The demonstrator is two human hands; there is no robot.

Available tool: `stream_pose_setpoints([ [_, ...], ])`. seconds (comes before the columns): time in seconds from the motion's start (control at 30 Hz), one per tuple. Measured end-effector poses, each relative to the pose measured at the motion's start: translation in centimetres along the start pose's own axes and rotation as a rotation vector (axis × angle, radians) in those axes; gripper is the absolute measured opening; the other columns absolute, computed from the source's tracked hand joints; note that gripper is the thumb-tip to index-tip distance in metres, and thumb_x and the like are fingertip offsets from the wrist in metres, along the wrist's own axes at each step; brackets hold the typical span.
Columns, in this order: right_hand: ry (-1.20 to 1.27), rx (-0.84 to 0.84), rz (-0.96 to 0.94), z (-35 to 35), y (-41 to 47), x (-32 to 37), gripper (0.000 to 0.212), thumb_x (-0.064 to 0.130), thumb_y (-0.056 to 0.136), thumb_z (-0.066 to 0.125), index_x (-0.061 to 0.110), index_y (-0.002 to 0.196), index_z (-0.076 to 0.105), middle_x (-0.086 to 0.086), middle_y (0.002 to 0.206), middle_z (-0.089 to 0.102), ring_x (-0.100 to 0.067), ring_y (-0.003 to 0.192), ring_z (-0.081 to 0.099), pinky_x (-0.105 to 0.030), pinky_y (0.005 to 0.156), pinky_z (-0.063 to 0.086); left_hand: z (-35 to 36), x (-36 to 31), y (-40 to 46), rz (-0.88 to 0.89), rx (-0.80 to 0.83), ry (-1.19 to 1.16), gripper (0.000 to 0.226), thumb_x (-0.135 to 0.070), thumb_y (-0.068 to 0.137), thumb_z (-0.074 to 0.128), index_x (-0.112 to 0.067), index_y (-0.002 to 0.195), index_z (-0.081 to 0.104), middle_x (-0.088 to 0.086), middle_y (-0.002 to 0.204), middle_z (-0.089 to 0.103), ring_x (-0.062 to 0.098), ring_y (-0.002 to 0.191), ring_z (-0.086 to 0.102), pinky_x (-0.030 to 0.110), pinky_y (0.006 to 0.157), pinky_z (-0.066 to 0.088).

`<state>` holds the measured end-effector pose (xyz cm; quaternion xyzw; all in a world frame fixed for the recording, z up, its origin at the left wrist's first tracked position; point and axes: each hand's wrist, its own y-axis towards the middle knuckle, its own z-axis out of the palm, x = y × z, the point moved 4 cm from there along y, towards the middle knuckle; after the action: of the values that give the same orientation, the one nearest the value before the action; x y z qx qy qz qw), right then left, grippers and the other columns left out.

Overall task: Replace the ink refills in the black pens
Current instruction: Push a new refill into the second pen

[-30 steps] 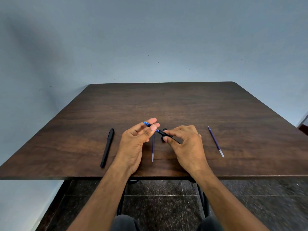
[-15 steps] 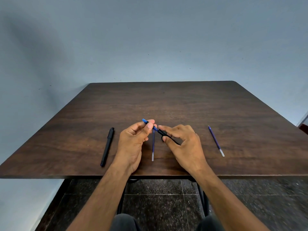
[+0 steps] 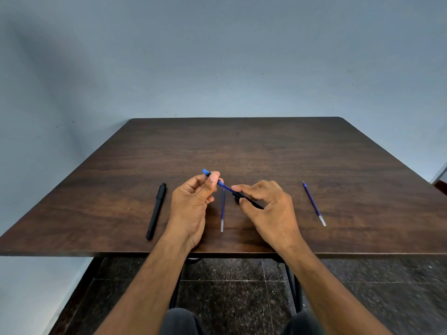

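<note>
Above the table (image 3: 314, 153), the left hand (image 3: 193, 201) pinches a blue refill (image 3: 223, 185) half-drawn from the slim black barrel (image 3: 249, 201) pinched by the right hand (image 3: 268, 209); 2 refills lie nearby.

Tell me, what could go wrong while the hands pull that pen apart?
The left hand pinches the blue refill and the right hand holds the black pen barrel. The thin refill might bend if pulled crooked. The loose refill lying between the wrists could get knocked off the near table edge, or mixed up with this one.
</note>
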<state>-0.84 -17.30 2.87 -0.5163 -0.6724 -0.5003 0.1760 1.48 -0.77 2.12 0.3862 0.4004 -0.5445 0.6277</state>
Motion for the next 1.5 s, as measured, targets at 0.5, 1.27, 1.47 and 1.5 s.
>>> stream_pose_setpoints([
  [0.5, 0.193, 0.005, 0.080, -0.7, 0.0, 0.2, 0.035, 0.003, 0.083, 0.075, 0.030, 0.104, 0.080, 0.007, 0.086, 0.072, -0.008, 0.093, 0.062, -0.011, 0.086, 0.042, -0.4, -0.2, 0.0, -0.050, 0.012, -0.093, 0.017, -0.031, 0.076, 0.074, -0.022, 0.088, 0.082, -0.003, 0.095, 0.077, 0.003, 0.075, 0.061, 0.026, 0.078, 0.042],
  [1.27, 0.337, -0.062, 0.140, -1.1, 0.0, -0.7, 0.035, 0.001, 0.083, 0.074, 0.029, 0.102, 0.082, 0.009, 0.086, 0.074, -0.006, 0.087, 0.066, -0.016, 0.084, 0.046, -0.9, 0.4, 0.6, -0.034, -0.036, -0.095, 0.029, -0.026, 0.077, 0.075, -0.013, 0.102, 0.080, -0.003, 0.097, 0.074, 0.005, 0.074, 0.055, 0.024, 0.072, 0.043],
  [1.47, 0.443, -0.121, 0.236, -1.3, 0.2, -1.6, 0.023, 0.009, 0.086, 0.076, 0.027, 0.100, 0.081, 0.017, 0.085, 0.077, 0.004, 0.074, 0.065, -0.008, 0.072, 0.046, 0.1, 0.6, 0.4, 0.056, -0.047, 0.234, 0.025, -0.012, 0.080, 0.081, -0.012, 0.103, 0.073, -0.002, 0.073, 0.076, 0.000, 0.057, 0.064, 0.009, 0.057, 0.044],
  [1.5, 0.449, -0.129, 0.238, -1.3, 0.3, -1.6, 0.023, 0.009, 0.086, 0.076, 0.028, 0.097, 0.081, 0.015, 0.088, 0.079, 0.003, 0.077, 0.067, -0.009, 0.073, 0.047, 0.2, 0.6, 0.3, 0.073, -0.049, 0.329, 0.024, -0.016, 0.079, 0.083, -0.015, 0.101, 0.073, -0.002, 0.074, 0.077, 0.001, 0.062, 0.069, 0.007, 0.059, 0.046],
])
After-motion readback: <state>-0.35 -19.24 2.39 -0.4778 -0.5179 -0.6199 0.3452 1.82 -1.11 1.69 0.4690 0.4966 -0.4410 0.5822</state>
